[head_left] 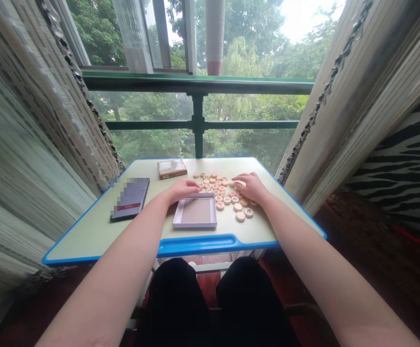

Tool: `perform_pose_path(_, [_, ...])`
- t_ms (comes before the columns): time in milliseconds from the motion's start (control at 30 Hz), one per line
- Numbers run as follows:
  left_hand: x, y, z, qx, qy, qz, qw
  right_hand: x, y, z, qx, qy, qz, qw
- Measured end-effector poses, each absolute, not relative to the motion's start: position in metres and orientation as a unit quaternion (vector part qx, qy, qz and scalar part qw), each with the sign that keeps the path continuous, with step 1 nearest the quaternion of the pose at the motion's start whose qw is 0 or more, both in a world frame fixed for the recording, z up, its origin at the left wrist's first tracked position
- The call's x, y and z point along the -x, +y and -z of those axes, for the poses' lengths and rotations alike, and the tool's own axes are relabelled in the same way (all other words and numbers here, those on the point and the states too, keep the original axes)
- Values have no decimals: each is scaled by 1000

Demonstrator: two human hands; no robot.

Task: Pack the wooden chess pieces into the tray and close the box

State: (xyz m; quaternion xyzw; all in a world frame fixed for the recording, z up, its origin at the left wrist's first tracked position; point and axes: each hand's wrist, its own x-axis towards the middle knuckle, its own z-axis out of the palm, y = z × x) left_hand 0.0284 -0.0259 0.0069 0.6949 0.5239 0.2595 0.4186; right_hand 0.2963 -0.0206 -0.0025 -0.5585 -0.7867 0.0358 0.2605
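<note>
Wooden discs [222,188] bunch between your left hand [181,189], at the tray's [195,225] far edge, grip unclear, and right hand [252,187], apart, fingers loosely spread. Stay low; press lightly.

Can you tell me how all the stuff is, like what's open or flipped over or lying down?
Shallow tray: open side up
Round pieces: spread out, some showing characters, some blank side up
Small box: lying flat
Dark flat thing: lying flat
Curtains: pulled to both sides
Left hand: fingers curled by tray's far edge; grip unclear
Right hand: fingers spread over pieces
</note>
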Motion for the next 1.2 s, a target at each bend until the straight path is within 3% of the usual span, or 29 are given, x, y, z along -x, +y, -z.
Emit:
perform_pose_path(267, [-28,-24,-5,-691,521,-261,427,-291,-26,-3,584,-780,-37,222])
perform_pose_path(533, [-28,-23,-5,-690,528,-259,423,-292,-25,0,572,-770,-63,276])
perform_pose_path(767, [-27,-23,-4,-694,522,-265,419,-291,-22,2,559,-794,-43,235])
perform_pose_path(933, [-27,-22,-3,-696,527,-260,414,-303,-27,-11,600,-757,-42,256])
perform_pose_path(1100, [-27,-22,-3,-703,522,-249,414,-322,-36,-27,683,-702,-134,150])
perform_pose_path(1200, [-27,-24,-5,-703,523,-248,413,-323,-43,-31,680,-703,-159,133])
